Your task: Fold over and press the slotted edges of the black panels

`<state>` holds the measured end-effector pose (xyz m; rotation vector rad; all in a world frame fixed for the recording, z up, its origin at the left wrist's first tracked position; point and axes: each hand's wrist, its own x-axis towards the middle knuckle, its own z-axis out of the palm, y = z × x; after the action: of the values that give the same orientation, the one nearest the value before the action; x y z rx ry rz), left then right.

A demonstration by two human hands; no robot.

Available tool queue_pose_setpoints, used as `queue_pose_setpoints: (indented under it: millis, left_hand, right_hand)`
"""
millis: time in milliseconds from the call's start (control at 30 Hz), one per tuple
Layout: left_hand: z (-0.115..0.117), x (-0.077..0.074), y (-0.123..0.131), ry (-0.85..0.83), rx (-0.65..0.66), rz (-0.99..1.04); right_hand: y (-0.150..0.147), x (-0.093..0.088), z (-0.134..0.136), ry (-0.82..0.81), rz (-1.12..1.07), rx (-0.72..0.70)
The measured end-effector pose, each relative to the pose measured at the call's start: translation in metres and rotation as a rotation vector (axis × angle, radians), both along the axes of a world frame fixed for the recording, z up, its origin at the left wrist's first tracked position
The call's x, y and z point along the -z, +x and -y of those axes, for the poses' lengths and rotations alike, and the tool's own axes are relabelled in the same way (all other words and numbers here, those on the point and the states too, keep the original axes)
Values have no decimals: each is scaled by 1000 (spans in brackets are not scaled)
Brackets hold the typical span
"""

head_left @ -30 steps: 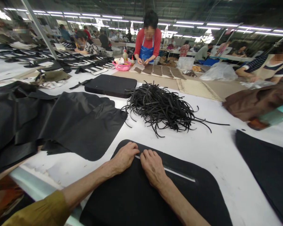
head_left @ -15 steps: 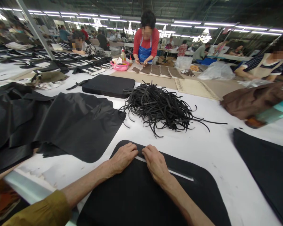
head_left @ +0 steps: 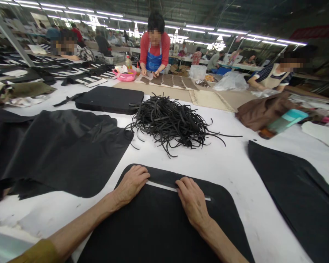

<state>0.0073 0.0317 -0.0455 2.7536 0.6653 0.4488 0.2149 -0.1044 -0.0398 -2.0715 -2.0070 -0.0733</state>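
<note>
A black rounded fabric panel point(head_left: 159, 226) with a long narrow slit point(head_left: 164, 186) lies on the white table point(head_left: 230, 171) right in front of me. My left hand point(head_left: 131, 183) rests at the left end of the slit, fingers curled down and pressed on the fabric edge. About a hand's width to the right, my right hand point(head_left: 192, 201) presses on the slit with its fingers bent onto the panel. Both hands lie palm down and lift nothing.
A heap of black strips point(head_left: 170, 122) sits beyond the panel. Black sheets lie at left point(head_left: 63, 146) and right point(head_left: 296, 190). A flat black pad point(head_left: 109, 99) and brown fabric point(head_left: 260, 111) lie farther back. Other people work at the far tables.
My right hand has slid to the right along the slit, away from my left hand, which stays at the left end. The camera view has shifted right.
</note>
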Motion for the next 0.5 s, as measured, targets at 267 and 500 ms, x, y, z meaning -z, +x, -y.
queue_pose_setpoints:
  millis: [267,500]
  left_hand:
    - [-6,-1,3,-127,17,29]
    - [-7,-8,6,-190,1,10]
  right_hand:
    - [24,-7,15,-65,-166,52]
    - [32,-8,17,-63,-217,83]
